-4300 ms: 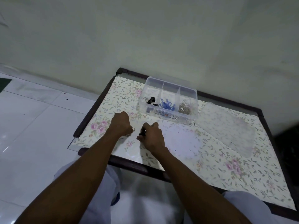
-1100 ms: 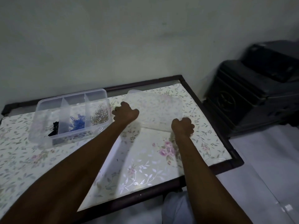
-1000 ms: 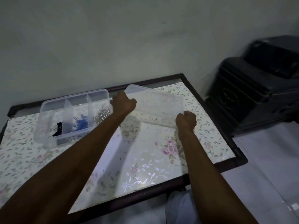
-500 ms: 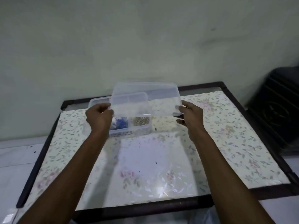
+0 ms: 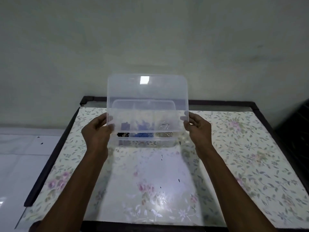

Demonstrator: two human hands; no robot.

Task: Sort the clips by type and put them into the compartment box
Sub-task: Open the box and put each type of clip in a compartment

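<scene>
A clear plastic lid is held up in the air, tilted toward me, in front of the compartment box. My left hand grips the lid's left edge and my right hand grips its right edge. The clear box stands on the table behind and below the lid. Black clips lie in its left compartment, blue clips in the middle one and silver clips in the right one, partly blurred through the lid.
The table has a floral cover under glass and a dark frame, with a wall right behind it. White tiled floor lies to the left. A dark object stands at the right edge.
Both hands picked the lid up from the table's right side and carried it left, raising it in front of the box. My view swung back to face the box.
</scene>
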